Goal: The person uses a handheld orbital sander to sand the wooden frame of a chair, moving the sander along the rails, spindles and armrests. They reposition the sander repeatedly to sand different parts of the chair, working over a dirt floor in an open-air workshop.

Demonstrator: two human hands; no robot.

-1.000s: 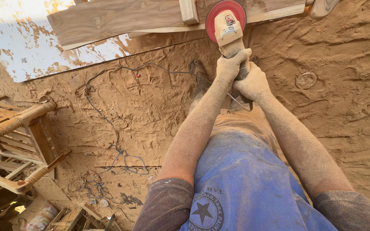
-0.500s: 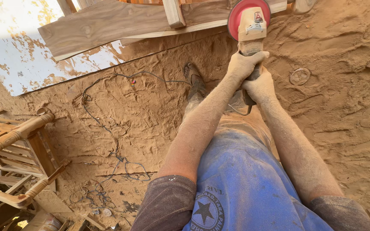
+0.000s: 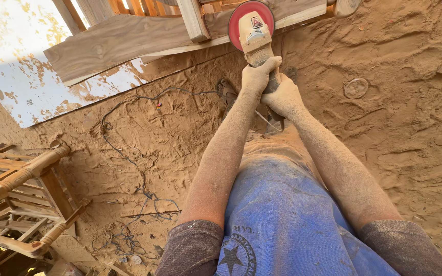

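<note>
Sawdust-covered ground (image 3: 395,153) is lying beneath; at twelve o'clock an angle grinder (image 3: 254,33) (red disc) is being gripped by left hand (image 3: 259,75) and right hand (image 3: 282,97), seemingly against a wooden plank (image 3: 129,43); steady, level pressure is being advised.

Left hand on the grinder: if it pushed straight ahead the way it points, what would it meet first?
Probably the wooden plank. The left hand grips the angle grinder with the right hand, and its red disc already overlaps the plank's edge; actual contact is unclear.
</note>
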